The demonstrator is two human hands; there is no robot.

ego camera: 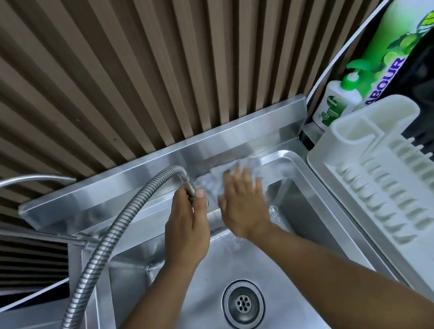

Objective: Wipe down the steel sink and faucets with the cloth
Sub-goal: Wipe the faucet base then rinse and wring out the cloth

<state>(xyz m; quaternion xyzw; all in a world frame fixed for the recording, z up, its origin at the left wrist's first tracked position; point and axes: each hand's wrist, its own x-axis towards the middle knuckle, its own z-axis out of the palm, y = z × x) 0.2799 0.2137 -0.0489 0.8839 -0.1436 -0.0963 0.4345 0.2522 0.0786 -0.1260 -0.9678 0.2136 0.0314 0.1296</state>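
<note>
The steel sink (pixel 297 258) fills the lower middle, with a round drain (pixel 243 304) in its floor. A flexible steel spray hose (pixel 103 247) arcs up from the lower left. My left hand (pixel 188 227) grips its nozzle end at the sink's back ledge. My right hand (pixel 243 204) lies flat with fingers spread, pressing a pale, blurred cloth (pixel 238 168) against the back rim. A curved faucet pipe (pixel 10 185) rises at the left. Water shines on the sink's back wall.
A white plastic dish rack (pixel 390 179) sits at the sink's right edge. Behind it stand a white Dettol bottle (pixel 335 107) and a tall green bottle (pixel 401 35). A ribbed brown wall (pixel 145 64) rises behind the steel backsplash (pixel 157 171).
</note>
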